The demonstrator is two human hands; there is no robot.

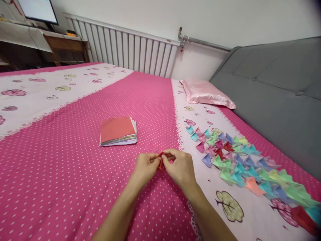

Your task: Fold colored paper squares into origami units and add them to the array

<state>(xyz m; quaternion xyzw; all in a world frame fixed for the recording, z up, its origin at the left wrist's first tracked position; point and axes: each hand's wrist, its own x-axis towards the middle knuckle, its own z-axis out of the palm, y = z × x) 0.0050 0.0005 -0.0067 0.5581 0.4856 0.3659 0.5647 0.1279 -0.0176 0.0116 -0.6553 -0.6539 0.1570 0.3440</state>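
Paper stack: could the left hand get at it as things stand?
Probably yes, though the left hand pinches red paper and may need to let go; only dotted bedspread shows between that hand and the stack.

A paper stack [117, 130] lies on the bed [75, 174], beyond and left of the left grip [145, 167]. Folded paper [161, 165] sits between it and the right grip [181, 167]. Paper boats [240, 168] spread over the bed at right, nearer than the pillow [207, 93]; the headboard [273, 77] stands right of both. Behind the bed is the radiator [130, 47], with a monitor [38, 10] to its left.
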